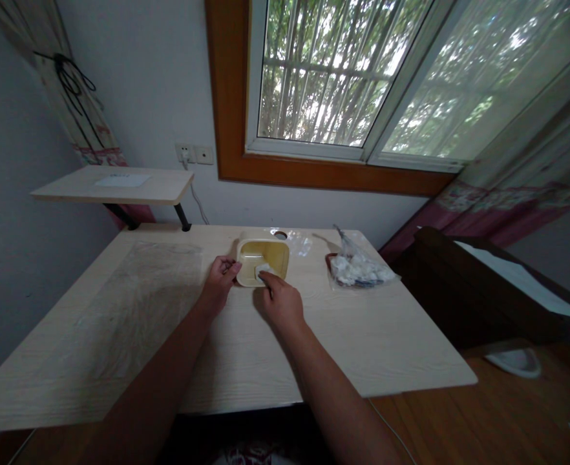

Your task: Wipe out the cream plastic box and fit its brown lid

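A small yellowish plastic container point(249, 254) with a pale rim is on the desk in front of me, tilted so that its inside faces me. My left hand point(221, 279) grips its left edge, thumb on the rim. Pinched in the fingers of my right hand point(284, 300) is a small white wad point(264, 268), perhaps tissue or cloth. It lies against the container's inner wall near the lower rim. My fingers cover part of the wad, so its exact kind cannot be made out.
A clear plastic bag point(357, 268) of white, crumpled pieces lies at the right on the pale wooden desk point(362, 342). Transparent sheeting point(139, 303) covers the desk's left part. A raised shelf point(159, 187) with a paper stands back left. A window point(333, 71) is behind.
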The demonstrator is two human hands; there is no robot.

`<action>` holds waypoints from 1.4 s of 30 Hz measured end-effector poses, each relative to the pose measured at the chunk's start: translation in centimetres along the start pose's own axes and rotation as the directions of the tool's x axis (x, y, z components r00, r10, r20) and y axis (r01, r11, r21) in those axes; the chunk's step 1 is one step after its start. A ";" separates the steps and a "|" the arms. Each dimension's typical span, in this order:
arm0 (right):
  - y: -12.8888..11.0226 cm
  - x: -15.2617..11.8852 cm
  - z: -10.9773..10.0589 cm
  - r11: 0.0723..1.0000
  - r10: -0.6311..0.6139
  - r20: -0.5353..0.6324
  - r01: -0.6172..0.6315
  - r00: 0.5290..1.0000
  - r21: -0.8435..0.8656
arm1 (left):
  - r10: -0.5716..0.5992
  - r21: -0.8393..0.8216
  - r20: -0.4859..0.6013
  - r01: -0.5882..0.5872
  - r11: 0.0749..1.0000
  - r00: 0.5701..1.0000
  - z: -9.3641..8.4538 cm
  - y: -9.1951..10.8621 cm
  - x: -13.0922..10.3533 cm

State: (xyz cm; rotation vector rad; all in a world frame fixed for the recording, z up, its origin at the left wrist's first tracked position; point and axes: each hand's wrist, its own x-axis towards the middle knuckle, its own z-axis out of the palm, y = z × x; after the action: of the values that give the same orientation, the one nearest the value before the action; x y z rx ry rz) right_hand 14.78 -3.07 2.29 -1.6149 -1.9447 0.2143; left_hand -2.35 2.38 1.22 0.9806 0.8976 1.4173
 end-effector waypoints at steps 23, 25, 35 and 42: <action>-0.4 -0.2 -1.6 0.998 -0.047 0.035 0.048 0.998 -0.040 | 0.006 0.041 -0.009 -0.006 0.999 1.000 0.1 0.0 -0.2; -0.4 -0.2 -1.6 0.998 -0.011 0.023 0.012 1.000 -0.055 | 0.004 0.041 -0.013 -0.003 0.999 1.000 0.1 -0.1 -0.2; -1.3 -0.6 -0.3 0.966 -0.250 0.111 0.241 0.962 0.089 | 0.029 0.041 0.027 -0.030 0.999 0.999 0.2 -0.6 -0.2; -1.0 -0.6 -0.8 0.952 -0.289 0.086 0.277 0.953 0.131 | 0.073 0.092 -0.002 -0.072 0.993 0.997 0.2 -0.5 -0.3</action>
State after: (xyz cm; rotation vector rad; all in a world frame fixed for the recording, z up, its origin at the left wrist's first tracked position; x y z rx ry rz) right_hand 14.37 -4.03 3.20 -1.2533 -2.1728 0.2957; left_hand -1.98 2.13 0.81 1.0879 0.9462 1.4509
